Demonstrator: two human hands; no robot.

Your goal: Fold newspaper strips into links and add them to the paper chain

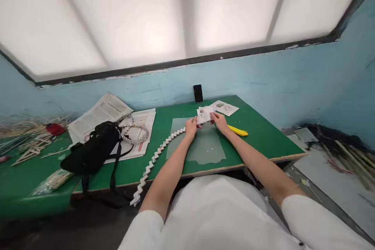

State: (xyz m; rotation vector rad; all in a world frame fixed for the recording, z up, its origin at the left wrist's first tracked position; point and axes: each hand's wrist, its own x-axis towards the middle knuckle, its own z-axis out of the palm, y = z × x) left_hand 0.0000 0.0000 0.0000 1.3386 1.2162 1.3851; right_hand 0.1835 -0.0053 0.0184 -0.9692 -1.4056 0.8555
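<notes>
A long zigzag chain of folded paper (pixel 158 151) runs from my left hand down past the table's front edge, where its end hangs. My left hand (pixel 191 128) pinches the chain's upper end. Between my hands is a small printed piece of paper (pixel 203 118), and my right hand (pixel 219 122) grips its right side. Both hands are above a translucent sheet (pixel 202 146) on the green table (pixel 258 125). Just right of my right wrist lies a yellow tool (pixel 238 131), perhaps a cutter. Printed papers (pixel 225 108) lie behind my hands.
A phone (pixel 198 93) leans on the wall behind the table. To the left are newspapers (pixel 102 115), a black bag (pixel 92 152) with straps over the table edge, a coiled paper chain (pixel 136 133), thin sticks (pixel 33 148) and a bagged bundle (pixel 54 181).
</notes>
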